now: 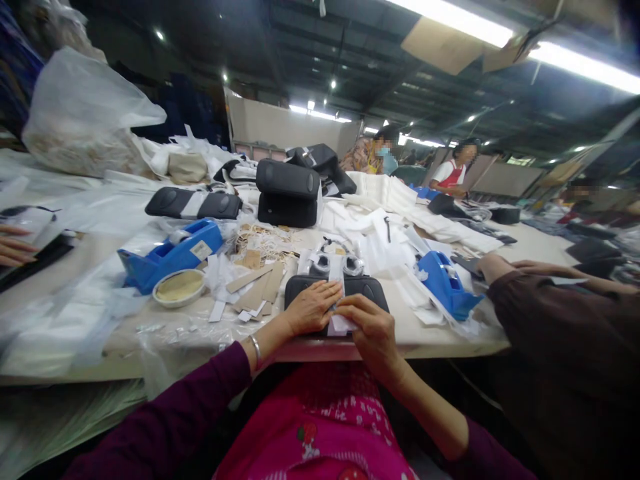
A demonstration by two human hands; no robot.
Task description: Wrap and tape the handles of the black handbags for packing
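Observation:
A black handbag (371,291) lies flat at the table's front edge, its handles wrapped in clear plastic (354,266) on the far side. A white strip (337,269) runs across the bag's middle. My left hand (315,307) rests flat on the bag and the strip, fingers stretched out and together. Over the near part of the strip, my right hand (367,320) is closed in a pinch on a loose white strip end (342,324). The two hands' fingertips nearly meet, which hides part of the strip.
Blue tape dispensers (173,253) (447,283) stand on both sides. A round dish (179,288) and cardboard pieces (260,288) lie left. Wrapped black bags (289,192) are piled behind. A co-worker's arm (520,293) reaches in at right; another person's hand (15,245) is at far left.

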